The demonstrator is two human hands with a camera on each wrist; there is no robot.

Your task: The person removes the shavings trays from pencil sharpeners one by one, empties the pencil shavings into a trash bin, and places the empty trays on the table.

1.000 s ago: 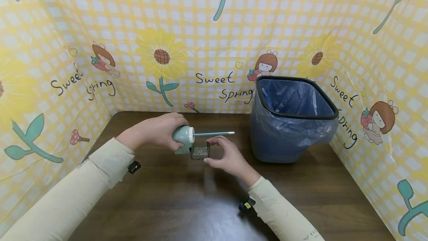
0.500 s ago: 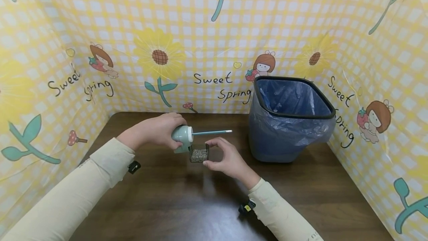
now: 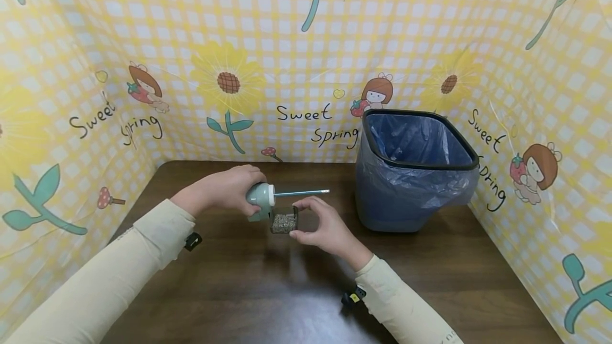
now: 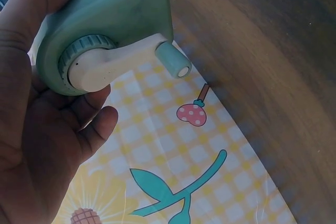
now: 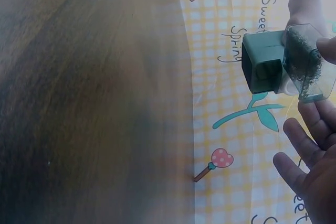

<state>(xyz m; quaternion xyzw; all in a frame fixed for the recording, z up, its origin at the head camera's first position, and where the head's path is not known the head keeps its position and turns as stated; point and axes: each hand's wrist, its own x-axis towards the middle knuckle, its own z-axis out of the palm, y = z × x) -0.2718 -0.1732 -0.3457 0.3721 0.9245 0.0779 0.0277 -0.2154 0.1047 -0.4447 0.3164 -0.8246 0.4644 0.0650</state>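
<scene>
My left hand (image 3: pixel 231 189) grips a green hand-crank pencil sharpener (image 3: pixel 260 196) above the table. A blue pencil (image 3: pixel 302 193) sticks out of its white front, pointing right. In the left wrist view, the white crank (image 4: pixel 115 66) with its green knob is on the side facing that camera. Thumb and fingers of my right hand (image 3: pixel 327 227) pinch a small clear shavings drawer (image 3: pixel 284 222) by its right end, just below and right of the sharpener. Dark shavings fill part of the drawer. The right wrist view shows an opening in the sharpener body (image 5: pixel 260 59) beside the drawer.
A bin (image 3: pixel 406 200) with a black rim and a blue-grey bag liner stands at the back right of the brown wooden table (image 3: pixel 239 291). Yellow checked cloth (image 3: pixel 296 68) with printed flowers surrounds the table at the back and sides.
The drawer has dropped slightly below the sharpener's front and tilted, so its shavings show more widely. The pencil has dipped a little. Both hands keep their holds.
</scene>
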